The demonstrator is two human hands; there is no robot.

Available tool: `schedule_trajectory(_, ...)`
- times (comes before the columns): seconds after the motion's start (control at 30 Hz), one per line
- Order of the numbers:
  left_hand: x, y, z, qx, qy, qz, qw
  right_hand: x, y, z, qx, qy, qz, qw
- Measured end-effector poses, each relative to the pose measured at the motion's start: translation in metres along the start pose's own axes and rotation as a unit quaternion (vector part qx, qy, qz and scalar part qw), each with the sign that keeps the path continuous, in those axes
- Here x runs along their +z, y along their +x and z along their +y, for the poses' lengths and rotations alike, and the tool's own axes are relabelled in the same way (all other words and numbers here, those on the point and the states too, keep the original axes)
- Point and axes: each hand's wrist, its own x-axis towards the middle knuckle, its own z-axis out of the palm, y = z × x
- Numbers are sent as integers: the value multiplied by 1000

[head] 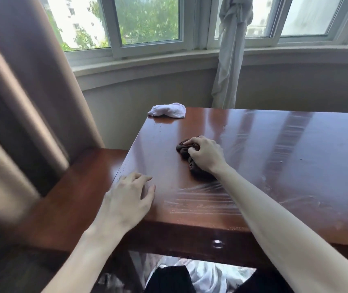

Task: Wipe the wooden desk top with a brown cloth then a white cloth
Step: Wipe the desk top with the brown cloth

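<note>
The right hand (206, 154) has its fingers curled over the brown cloth (187, 154) and presses it down on the worktop (274, 149), a little left of the middle of the wooden top. The cloth is bunched in a ball; part of it shows at 9 o'clock of the knuckles and part comes out under the wrist at 6 o'clock. The left hand (129, 198) lies at 7 o'clock from the right one, near the left edge of the worktop, with the fingers only loosely bent and spread, holding nothing; it seems to steady the body. At 11 o'clock from the right hand, on the far left corner, the white cloth (167, 110) lies crumpled and well apart from both hands. Wet streaks (207, 197) shine on the wood at 6 o'clock of the brown cloth and more of them at 3 o'clock, so I judge the brown-cloth wiping is in progress and the white cloth is not yet used. Both cloths look soft and light, and probably fold under pressure; the brown one may be damp. I think it is better to take each from above, gathering the folds into the palm, because a pinch on one corner would only let it unfold and drag.
</note>
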Motion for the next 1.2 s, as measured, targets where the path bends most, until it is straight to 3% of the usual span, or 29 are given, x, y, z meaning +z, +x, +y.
schedule_trajectory(0.27,-7,-61,-22,32,27,-21,999,-10,-94,-23,-37,10,-12,999)
schedule_trajectory(0.37,-3,-57,-35,58,66,-27,996,-15,-121,-23,-86,23,-52,995)
schedule_trajectory(0.47,6,-51,-49,81,93,2,992,-20,-110,-17,-124,73,-87,986)
schedule_trajectory(0.63,18,-45,-64,100,80,47,991,4,-38,-31,-34,24,-27,999)
schedule_trajectory(0.77,17,-42,-64,114,96,58,987,24,-8,-49,-20,-2,-43,999)
schedule_trajectory(0.87,15,-42,-65,121,93,59,986,22,-33,-62,-53,22,-69,996)
schedule_trajectory(1.07,19,-45,-68,133,81,87,984,0,-137,-69,-196,86,-129,968)
schedule_trajectory(1.2,17,-45,-68,132,79,84,984,0,-107,-56,-153,99,-106,978)
